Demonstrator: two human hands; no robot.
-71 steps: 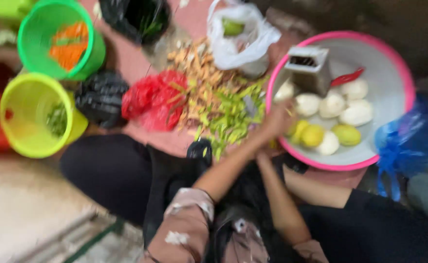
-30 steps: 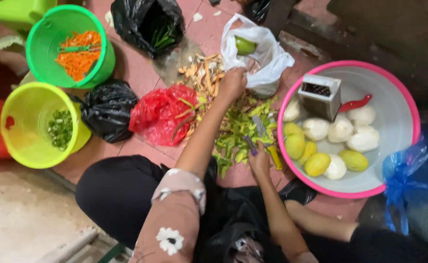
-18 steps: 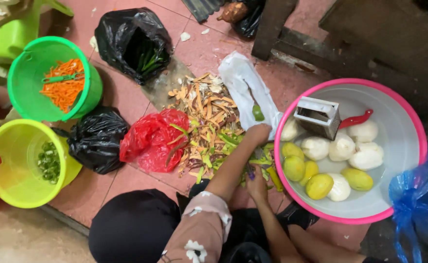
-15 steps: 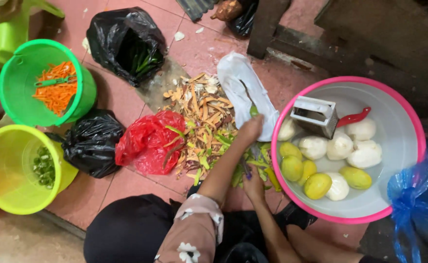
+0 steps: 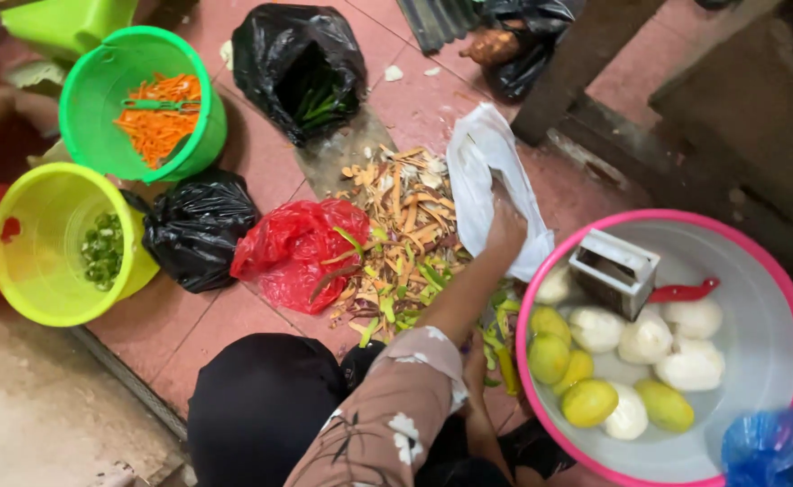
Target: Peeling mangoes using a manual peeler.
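Two hands are at work over a tiled floor, seen from above. The left hand (image 5: 506, 225) is extended forward and laid on the white plastic bag (image 5: 491, 180), which lies just beyond the heap of vegetable peelings (image 5: 396, 243); whether its fingers are pinching the film or merely pressed on it cannot be told. The right hand (image 5: 479, 397) is held low beside the pink-rimmed basin (image 5: 540, 298) — its fingers are hidden, so its state cannot be told either. Peeled pale and yellow-green fruits (image 5: 595, 361) and a metal grater (image 5: 614, 271) are seen inside the basin. The step in hand is judged to be the reaching for the bag. A firm pinch on the loose film would be called for next — thin plastic slips easily.
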